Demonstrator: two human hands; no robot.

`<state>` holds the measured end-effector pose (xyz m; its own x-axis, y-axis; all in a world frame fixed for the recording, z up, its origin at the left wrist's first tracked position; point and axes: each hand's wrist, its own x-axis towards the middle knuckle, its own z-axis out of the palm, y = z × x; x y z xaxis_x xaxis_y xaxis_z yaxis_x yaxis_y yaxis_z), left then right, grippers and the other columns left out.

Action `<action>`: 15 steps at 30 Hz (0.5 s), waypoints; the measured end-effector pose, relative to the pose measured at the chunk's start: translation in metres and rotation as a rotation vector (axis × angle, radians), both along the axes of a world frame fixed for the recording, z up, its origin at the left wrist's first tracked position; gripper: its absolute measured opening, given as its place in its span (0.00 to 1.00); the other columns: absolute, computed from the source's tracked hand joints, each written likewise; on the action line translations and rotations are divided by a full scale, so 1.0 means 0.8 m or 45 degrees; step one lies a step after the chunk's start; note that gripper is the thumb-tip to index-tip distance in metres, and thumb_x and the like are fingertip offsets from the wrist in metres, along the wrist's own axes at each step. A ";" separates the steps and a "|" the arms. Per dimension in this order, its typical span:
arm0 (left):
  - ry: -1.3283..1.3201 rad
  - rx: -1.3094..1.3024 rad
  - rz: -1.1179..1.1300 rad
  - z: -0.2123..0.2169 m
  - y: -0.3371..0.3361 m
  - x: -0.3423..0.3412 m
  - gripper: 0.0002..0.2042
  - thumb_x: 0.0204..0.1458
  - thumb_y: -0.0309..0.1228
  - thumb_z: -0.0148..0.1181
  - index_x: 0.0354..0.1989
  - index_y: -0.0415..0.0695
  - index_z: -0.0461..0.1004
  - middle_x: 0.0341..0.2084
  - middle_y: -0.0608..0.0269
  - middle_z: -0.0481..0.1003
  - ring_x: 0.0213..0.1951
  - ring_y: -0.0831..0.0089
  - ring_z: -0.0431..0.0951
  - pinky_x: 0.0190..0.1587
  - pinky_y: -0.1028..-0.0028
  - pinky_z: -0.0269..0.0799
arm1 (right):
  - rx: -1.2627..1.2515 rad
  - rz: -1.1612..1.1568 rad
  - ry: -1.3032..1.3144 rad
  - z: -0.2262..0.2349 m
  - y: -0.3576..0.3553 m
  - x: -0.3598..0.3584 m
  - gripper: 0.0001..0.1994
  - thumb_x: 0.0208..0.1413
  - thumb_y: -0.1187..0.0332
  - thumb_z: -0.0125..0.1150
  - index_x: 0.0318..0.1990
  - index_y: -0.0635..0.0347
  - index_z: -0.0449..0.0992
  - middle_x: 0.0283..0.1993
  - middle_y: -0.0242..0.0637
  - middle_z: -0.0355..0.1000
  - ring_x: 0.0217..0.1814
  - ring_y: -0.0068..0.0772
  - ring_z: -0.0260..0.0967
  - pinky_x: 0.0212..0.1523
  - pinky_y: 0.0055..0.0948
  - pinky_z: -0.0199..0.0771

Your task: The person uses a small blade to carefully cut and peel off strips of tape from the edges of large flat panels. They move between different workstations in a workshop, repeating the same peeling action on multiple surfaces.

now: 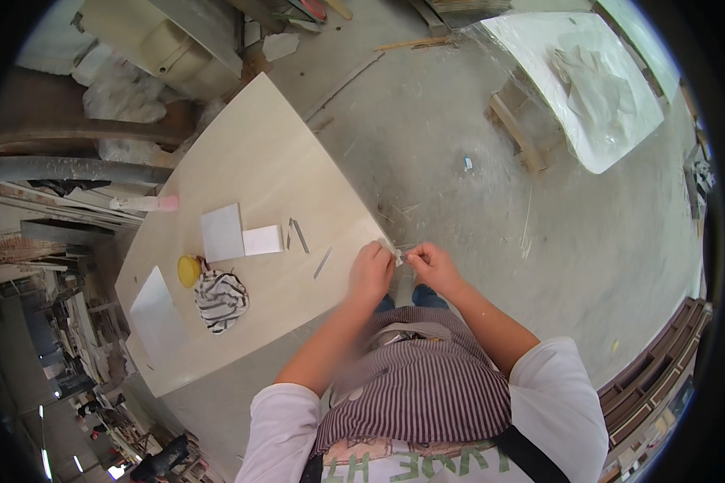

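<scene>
Beside the right-hand corner of a cream board-topped table [286, 145], my left hand [372, 272] and my right hand [433, 267] are close together. A small whitish piece [399, 256] shows between them, too small to name. The fingers of my left hand are closed at it, partly hidden by the hand's back. My right hand pinches at its other side with thumb and fingertips. To the left on the table lie thin grey strips [323, 263], a white block [263, 239] and a pale square panel [221, 232].
A striped cloth [221, 300], a yellow tub [188, 271], a pale sheet [155, 314] and a pink-and-white bottle [149, 203] are on the table's left part. Across the concrete floor [427, 113] stands a white plastic-covered panel [532, 48] on a wooden support [517, 133].
</scene>
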<state>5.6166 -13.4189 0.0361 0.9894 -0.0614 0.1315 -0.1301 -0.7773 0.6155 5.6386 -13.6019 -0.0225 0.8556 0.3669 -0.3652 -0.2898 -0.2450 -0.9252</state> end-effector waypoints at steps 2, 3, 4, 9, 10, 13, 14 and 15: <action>-0.003 0.004 -0.054 -0.001 0.003 0.007 0.05 0.42 0.22 0.63 0.24 0.42 0.72 0.26 0.53 0.69 0.34 0.51 0.72 0.35 0.56 0.69 | 0.028 -0.082 -0.049 -0.005 0.004 -0.003 0.06 0.61 0.72 0.61 0.40 0.66 0.77 0.33 0.35 0.77 0.34 0.21 0.72 0.36 0.23 0.73; -0.007 0.015 -0.078 -0.004 0.006 0.010 0.05 0.42 0.22 0.63 0.24 0.42 0.72 0.26 0.54 0.69 0.33 0.51 0.72 0.35 0.56 0.69 | 0.014 -0.142 -0.078 -0.006 0.009 -0.010 0.07 0.59 0.70 0.62 0.39 0.65 0.77 0.32 0.37 0.77 0.32 0.24 0.72 0.34 0.25 0.73; -0.008 0.025 -0.104 -0.005 0.008 0.012 0.05 0.42 0.22 0.63 0.24 0.42 0.71 0.26 0.54 0.69 0.33 0.51 0.72 0.35 0.56 0.69 | -0.003 -0.205 -0.104 -0.005 0.013 -0.017 0.08 0.58 0.68 0.64 0.38 0.65 0.78 0.31 0.39 0.77 0.29 0.26 0.72 0.33 0.28 0.73; -0.057 0.057 -0.305 0.001 0.021 0.026 0.06 0.40 0.21 0.63 0.23 0.42 0.71 0.25 0.55 0.68 0.32 0.52 0.71 0.34 0.57 0.69 | -0.056 -0.364 -0.094 0.006 0.026 -0.033 0.08 0.57 0.68 0.64 0.39 0.64 0.78 0.33 0.41 0.77 0.31 0.31 0.74 0.34 0.29 0.74; -0.057 0.071 -0.329 0.000 0.022 0.026 0.06 0.40 0.21 0.63 0.23 0.43 0.71 0.25 0.55 0.68 0.32 0.52 0.71 0.34 0.57 0.69 | -0.068 -0.386 -0.102 0.010 0.029 -0.036 0.08 0.57 0.68 0.64 0.39 0.64 0.78 0.33 0.42 0.77 0.31 0.32 0.74 0.34 0.30 0.74; -0.061 0.095 -0.390 -0.004 0.030 0.029 0.06 0.41 0.23 0.63 0.23 0.43 0.71 0.26 0.56 0.68 0.34 0.54 0.72 0.36 0.60 0.70 | -0.103 -0.454 -0.223 0.017 0.038 -0.040 0.08 0.57 0.68 0.64 0.39 0.63 0.78 0.34 0.43 0.77 0.32 0.35 0.75 0.35 0.31 0.75; -0.074 0.084 -0.405 -0.006 0.032 0.029 0.06 0.41 0.23 0.63 0.23 0.43 0.70 0.26 0.56 0.68 0.34 0.54 0.72 0.35 0.59 0.70 | -0.102 -0.464 -0.234 0.016 0.041 -0.042 0.08 0.57 0.69 0.63 0.39 0.63 0.78 0.34 0.43 0.77 0.33 0.35 0.75 0.35 0.31 0.75; -0.087 0.073 -0.419 -0.009 0.035 0.029 0.06 0.41 0.23 0.63 0.23 0.43 0.70 0.26 0.56 0.68 0.34 0.54 0.72 0.35 0.59 0.70 | -0.101 -0.474 -0.244 0.014 0.043 -0.044 0.08 0.57 0.69 0.63 0.39 0.63 0.78 0.34 0.43 0.77 0.33 0.36 0.75 0.35 0.32 0.75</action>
<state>5.6399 -13.3912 0.0291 0.9045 -0.3849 0.1837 -0.4188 -0.7201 0.5532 5.6036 -13.5672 -0.0110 0.9796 -0.0028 -0.2009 -0.1962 -0.2286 -0.9536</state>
